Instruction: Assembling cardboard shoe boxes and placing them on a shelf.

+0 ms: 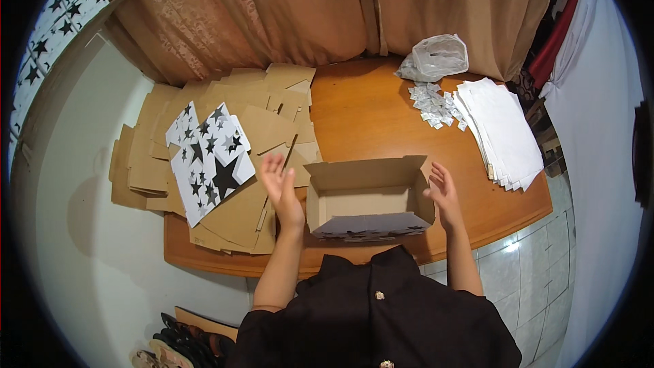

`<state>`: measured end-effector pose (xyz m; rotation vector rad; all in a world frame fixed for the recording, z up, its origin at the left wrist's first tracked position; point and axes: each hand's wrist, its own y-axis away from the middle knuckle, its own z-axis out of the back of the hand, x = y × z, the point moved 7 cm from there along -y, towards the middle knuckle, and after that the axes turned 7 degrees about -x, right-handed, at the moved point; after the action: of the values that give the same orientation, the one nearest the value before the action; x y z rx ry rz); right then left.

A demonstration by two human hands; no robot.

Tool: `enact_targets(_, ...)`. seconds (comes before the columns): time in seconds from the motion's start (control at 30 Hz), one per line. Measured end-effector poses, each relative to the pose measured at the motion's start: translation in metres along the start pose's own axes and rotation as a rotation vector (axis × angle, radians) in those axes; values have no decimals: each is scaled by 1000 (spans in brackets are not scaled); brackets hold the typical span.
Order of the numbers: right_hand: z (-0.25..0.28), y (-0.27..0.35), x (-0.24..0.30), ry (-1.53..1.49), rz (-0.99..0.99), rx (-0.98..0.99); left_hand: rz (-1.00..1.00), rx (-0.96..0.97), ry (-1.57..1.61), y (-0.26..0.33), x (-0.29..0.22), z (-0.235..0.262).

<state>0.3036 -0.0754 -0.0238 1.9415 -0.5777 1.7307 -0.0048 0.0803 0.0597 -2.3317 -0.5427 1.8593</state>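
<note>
In front of me on the table stands an open cardboard box (369,201), brown inside, with a star pattern on its near outer side. My left hand (280,187) is raised just left of the box, fingers spread and holding nothing. At the box's right end is my right hand (443,191), its fingers apart and nothing in them; whether it touches the box edge I cannot tell. Left of my left hand, a flat white cardboard blank with black and grey stars (204,163) lies on a spread pile of brown flattened cardboard blanks (272,126).
A stack of white paper sheets (499,133) lies at the table's right side. Beside it are several small pale packets (432,103) and a translucent plastic bag (441,56). Brown curtains (259,13) hang behind the wooden table (354,109). Shoes (194,341) stand at the lower left.
</note>
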Motion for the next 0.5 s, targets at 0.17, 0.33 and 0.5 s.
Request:
enact_targets(0.17, -7, 3, -1, -80, -52, 63, -258, 426, -265, 40, -36, -72)
enact_targets(0.33, -4, 0, -3, 93, 18, 56, -460, 877, -1043, 39, 9, -96)
enact_targets(0.5, 12, 3, -8, -41, 14, -79, -407, 1119, -1185, 59, 26, -63)
